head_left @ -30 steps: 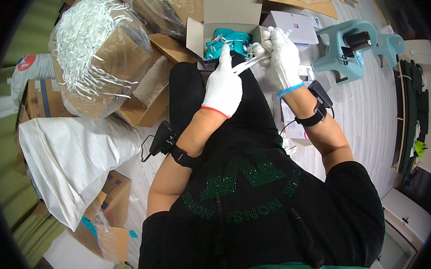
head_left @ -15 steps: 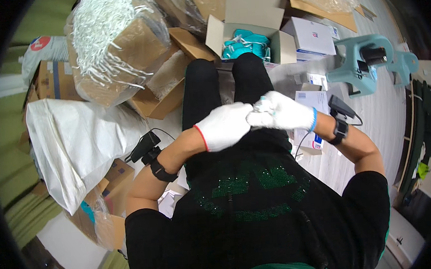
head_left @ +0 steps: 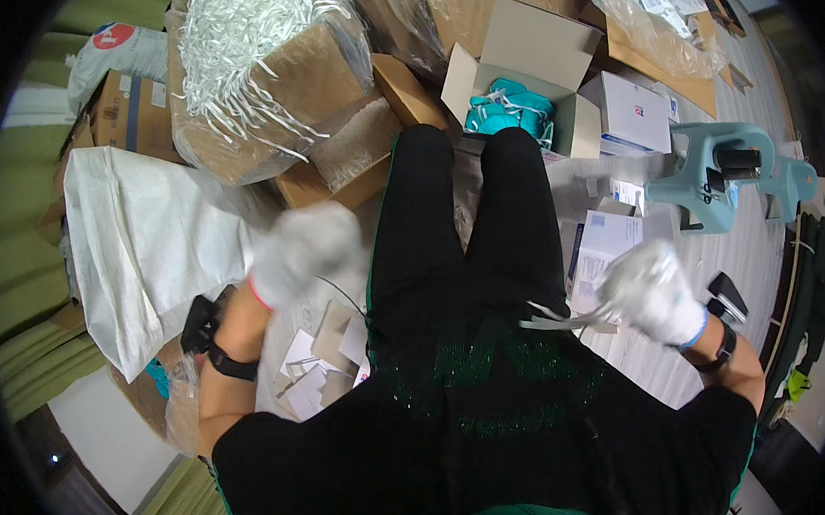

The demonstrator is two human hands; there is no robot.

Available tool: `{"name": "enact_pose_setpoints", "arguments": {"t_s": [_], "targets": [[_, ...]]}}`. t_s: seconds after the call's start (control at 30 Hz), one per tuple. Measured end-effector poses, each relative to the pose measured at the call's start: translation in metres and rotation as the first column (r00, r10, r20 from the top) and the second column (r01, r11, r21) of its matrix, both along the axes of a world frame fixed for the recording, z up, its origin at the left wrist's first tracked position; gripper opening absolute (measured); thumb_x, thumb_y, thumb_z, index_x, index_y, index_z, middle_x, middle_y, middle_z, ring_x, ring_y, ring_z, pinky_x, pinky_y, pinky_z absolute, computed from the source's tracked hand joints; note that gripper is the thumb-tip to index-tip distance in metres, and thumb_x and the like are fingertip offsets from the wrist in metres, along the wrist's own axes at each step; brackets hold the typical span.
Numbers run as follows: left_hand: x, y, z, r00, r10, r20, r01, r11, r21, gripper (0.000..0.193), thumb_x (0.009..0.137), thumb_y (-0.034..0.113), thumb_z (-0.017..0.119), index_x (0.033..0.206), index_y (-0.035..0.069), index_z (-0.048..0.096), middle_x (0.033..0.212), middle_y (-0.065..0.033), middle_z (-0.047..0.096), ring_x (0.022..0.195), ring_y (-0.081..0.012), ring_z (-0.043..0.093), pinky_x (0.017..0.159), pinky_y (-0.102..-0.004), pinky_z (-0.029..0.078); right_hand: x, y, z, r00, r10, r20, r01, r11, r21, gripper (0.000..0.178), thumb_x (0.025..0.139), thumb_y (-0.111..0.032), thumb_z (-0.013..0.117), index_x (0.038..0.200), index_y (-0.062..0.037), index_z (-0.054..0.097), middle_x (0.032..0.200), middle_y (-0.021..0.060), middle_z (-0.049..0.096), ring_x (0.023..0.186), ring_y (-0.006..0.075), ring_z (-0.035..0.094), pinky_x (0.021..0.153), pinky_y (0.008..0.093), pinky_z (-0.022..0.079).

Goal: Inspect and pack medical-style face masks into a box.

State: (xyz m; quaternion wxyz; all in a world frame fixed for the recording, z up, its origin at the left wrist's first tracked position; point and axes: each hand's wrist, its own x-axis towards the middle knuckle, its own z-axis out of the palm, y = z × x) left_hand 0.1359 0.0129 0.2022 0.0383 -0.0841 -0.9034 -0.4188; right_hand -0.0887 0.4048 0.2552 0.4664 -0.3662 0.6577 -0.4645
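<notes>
My right hand [head_left: 655, 292], in a white glove with a blue cuff, is out to the right of my legs. Its fingers are closed on white strips [head_left: 556, 321], whose loose ends trail left across my lap; blur hides the rest of the bunch. My left hand [head_left: 308, 250], gloved in white with a red cuff, hangs left of my thighs near a white sack [head_left: 152, 250]. Motion smears its fingers, so I cannot tell whether they are open. Ahead, a plastic-lined carton [head_left: 313, 94] is heaped with similar white strips [head_left: 253, 50].
Beyond my knees an open box [head_left: 579, 125] holds teal folded pieces with white straps [head_left: 512, 108]. A closed white box [head_left: 632, 112] stands beside it. A light-blue plastic stool [head_left: 701, 188] is at right. Small white cartons [head_left: 316, 372] lie on the floor at left.
My hands have parted from above my lap, the left going left and the right going right and nearer. White strips now trail from my right hand. The whole view has shifted somewhat.
</notes>
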Motion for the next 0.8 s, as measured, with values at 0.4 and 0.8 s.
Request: {"name": "enact_pose_setpoints", "arguments": {"t_s": [0.4, 0.8], "targets": [[-0.100, -0.052, -0.168, 0.583, 0.309, 0.751, -0.805, 0.347, 0.482, 0.054, 0.097, 0.035, 0.056, 0.136, -0.001, 0.046, 0.137, -0.0164, 0.052, 0.126, -0.0268, 0.051, 0.101, -0.0381, 0.045, -0.012, -0.124, -0.133, 0.467, -0.515, 0.719, 0.532, 0.813, 0.237, 0.029, 0.097, -0.038, 0.060, 0.093, -0.0088, 0.061, 0.064, -0.0013, 0.053, 0.049, 0.0100, 0.053, 0.040, 0.0231, 0.038], [-0.103, 0.077, -0.129, 0.687, -0.254, 0.681, -0.481, 0.544, 0.687, 0.070, 0.102, 0.060, 0.028, 0.118, 0.005, 0.066, 0.057, 0.0052, 0.053, 0.039, -0.0020, 0.027, 0.038, -0.0220, 0.022, -0.010, -0.143, -0.150, 0.574, -0.516, 0.636, 0.433, 0.850, 0.300, 0.029, 0.095, -0.037, 0.061, 0.082, -0.0111, 0.061, 0.064, -0.0012, 0.059, 0.050, 0.0126, 0.056, 0.039, 0.0259, 0.038]]}}
